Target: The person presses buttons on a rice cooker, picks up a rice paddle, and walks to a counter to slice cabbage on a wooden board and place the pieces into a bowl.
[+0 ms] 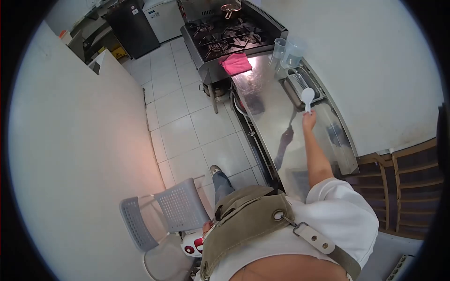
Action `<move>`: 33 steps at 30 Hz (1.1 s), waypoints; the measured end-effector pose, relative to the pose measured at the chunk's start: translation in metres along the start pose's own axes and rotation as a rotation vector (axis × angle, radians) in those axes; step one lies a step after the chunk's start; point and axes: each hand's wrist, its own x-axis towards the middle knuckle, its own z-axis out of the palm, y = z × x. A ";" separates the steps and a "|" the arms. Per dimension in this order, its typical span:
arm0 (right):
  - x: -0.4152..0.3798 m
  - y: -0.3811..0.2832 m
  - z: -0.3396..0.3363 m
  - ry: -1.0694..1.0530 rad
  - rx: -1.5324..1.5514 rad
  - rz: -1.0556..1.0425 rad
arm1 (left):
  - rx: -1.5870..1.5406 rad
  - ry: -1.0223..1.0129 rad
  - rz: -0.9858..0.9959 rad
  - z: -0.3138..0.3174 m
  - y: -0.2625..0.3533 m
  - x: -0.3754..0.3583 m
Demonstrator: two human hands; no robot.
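- Landmark: the metal tray [320,89], on the bench [269,96] along its wall side.
- Right hand [309,121]: at the near side of the tray, arm stretched out. Fingers closed around the handle of the white spoon [307,95].
- Spoon: bowl at the near end of the tray, above it in view; whether the two touch cannot be told.
- Tray contents: a long metal piece [303,78] shows inside; its exact kind cannot be told.
- Left hand [206,227]: low and well apart from the tray, beside the grey chair [183,204] and by a white and red package [191,246]. Fingers partly hidden; how far open, and whether they grip the package, cannot be told.
- Jugs: a large clear jug [294,52] and a slimmer one [279,48] stand just beyond the tray.
- Pink cloth [236,63]: farther off than the tray, at the bench end, against the stove [213,55].
- Pan [230,9]: on the stove, well beyond the tray.
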 end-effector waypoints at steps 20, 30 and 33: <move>0.065 -0.024 0.047 -0.020 0.171 0.766 | 0.698 0.084 -0.009 0.018 0.524 0.193; 0.078 0.050 0.046 0.169 -0.351 1.000 | 0.590 -0.048 0.049 0.123 0.696 0.243; 0.065 0.006 0.142 0.105 -0.288 1.013 | 0.461 0.024 0.132 0.153 0.711 0.229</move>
